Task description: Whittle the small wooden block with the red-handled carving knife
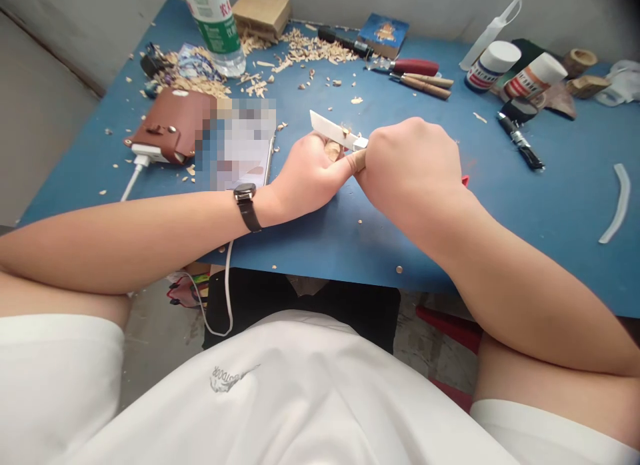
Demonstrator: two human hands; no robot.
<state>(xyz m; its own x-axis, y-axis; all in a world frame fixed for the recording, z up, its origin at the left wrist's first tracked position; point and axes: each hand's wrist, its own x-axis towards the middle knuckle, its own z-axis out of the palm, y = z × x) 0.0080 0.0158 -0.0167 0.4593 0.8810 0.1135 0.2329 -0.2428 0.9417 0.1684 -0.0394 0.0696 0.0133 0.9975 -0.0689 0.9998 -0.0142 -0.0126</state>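
Observation:
My left hand [313, 168] is closed around a small piece of pale wood [333, 150], mostly hidden by the fingers. Its thumb reaches over to my right hand [410, 162], which is wrapped round the handle of a carving knife. The bright, flat knife blade [330, 127] points to the left, just above the wood, with a small chip on it. A bit of red [465, 180] shows past the right hand, perhaps the handle's end. Both hands are held over the front half of the blue table [540, 232].
Left of the hands lie a phone [257, 145] and a brown leather case [173, 125] with a white cable. Behind stand a bottle [217, 32], a wood block [263, 12] and wood shavings [310, 48]. Carving tools [420, 78] and white-capped jars [493, 65] are at the back right.

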